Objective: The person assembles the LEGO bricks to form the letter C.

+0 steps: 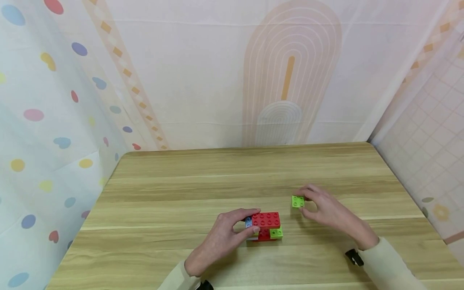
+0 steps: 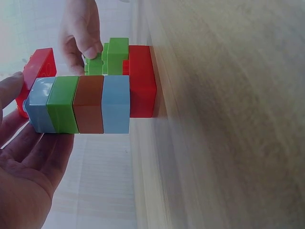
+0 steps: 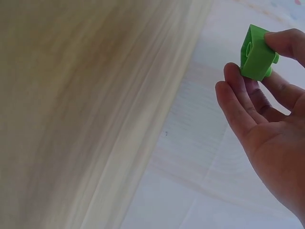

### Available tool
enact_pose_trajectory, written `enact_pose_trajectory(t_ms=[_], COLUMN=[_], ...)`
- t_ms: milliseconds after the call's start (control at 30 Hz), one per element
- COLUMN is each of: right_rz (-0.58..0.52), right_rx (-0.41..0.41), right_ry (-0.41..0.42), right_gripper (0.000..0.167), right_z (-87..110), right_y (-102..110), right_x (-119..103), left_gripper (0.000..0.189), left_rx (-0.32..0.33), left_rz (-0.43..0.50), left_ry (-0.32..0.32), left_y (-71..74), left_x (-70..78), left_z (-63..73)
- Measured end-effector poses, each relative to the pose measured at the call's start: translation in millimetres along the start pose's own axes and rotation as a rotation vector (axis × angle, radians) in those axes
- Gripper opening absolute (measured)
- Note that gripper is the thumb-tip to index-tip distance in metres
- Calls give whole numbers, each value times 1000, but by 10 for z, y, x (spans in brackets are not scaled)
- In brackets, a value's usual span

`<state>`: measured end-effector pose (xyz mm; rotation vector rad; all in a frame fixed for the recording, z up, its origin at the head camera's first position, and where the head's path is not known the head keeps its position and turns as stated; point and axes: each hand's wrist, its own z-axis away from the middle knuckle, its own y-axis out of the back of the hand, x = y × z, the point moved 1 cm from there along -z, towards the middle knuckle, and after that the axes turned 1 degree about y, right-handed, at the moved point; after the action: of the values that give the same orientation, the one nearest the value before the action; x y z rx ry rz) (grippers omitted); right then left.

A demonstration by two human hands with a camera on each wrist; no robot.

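My left hand (image 1: pixel 226 231) grips the upper part of a toy-brick build, thumb on the near side and fingers over the far side. A red brick (image 1: pixel 266 219) tops the build. Below it, the left wrist view shows a column of light blue, green, brown (image 2: pixel 88 105) and light blue bricks on a red base brick (image 2: pixel 144 81). A lime green brick (image 1: pixel 276 233) sits at the base's right end, with a gap under the red top. To the right, my right hand (image 1: pixel 328 209) pinches a small lime green square brick (image 3: pixel 257 52) between thumb and fingers, above the table.
The wooden table (image 1: pixel 163 193) has light, striped grain. A patterned cloth (image 1: pixel 203 80) hangs along its back edge, with a dotted cloth (image 1: pixel 47 161) on the left and a grid-patterned one (image 1: pixel 431 157) on the right.
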<state>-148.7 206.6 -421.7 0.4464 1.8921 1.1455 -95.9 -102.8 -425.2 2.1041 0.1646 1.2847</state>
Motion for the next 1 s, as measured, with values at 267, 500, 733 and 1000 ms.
enact_pose_trajectory(t_ms=[267,500,733,1000], right_rz=[-15,-26,-63,-78], right_rx=[22,20,-13,-42], right_ry=[12,2,-23,-12], right_gripper=[39,39,40,40], right_z=[68,102,130,152], right_y=[-29,-62,-97,-137], right_x=[-74,-136,-209,-277], left_gripper=[41,40,38,39], left_rx=[-3,-8,-7,-12], left_rz=[5,8,25,43], left_ry=[-1,15,20,22], left_y=[-1,1,-3,-1], left_x=[-6,-7,-7,-2], left_z=[-3,1,-2,-11])
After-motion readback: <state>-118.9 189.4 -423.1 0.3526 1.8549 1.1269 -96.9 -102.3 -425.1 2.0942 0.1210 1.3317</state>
